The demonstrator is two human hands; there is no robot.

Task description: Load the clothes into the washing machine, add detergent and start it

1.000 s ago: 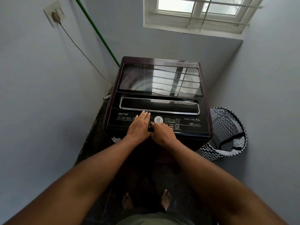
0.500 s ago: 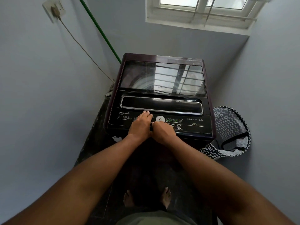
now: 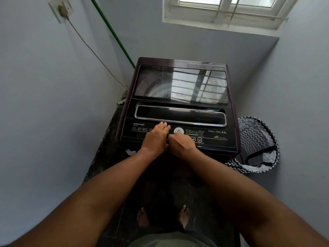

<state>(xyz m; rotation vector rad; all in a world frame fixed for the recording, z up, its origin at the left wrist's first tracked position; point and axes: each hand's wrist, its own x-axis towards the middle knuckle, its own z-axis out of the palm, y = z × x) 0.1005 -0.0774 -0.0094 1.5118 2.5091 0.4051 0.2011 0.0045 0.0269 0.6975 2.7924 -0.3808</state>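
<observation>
A dark top-loading washing machine (image 3: 179,107) stands ahead with its glass lid (image 3: 181,84) down. Its control panel (image 3: 217,138) runs along the near edge, with a white round dial (image 3: 179,131) and small green lights lit. My left hand (image 3: 156,138) lies flat on the panel, fingers together, just left of the dial. My right hand (image 3: 181,143) is curled beside it, its fingers pressing the panel below the dial; the fingertips are hidden. Neither hand holds anything. The clothes inside are not visible through the reflecting lid.
A black-and-white zigzag laundry basket (image 3: 256,145) stands to the right of the machine against the wall. A green pipe (image 3: 114,34) and a power cord (image 3: 92,50) from a wall socket (image 3: 61,9) run down at left. Walls close in both sides; my bare feet (image 3: 163,216) are below.
Both hands stay on the control panel; the right hand has shifted slightly on the buttons. The camera view has tilted a little.
</observation>
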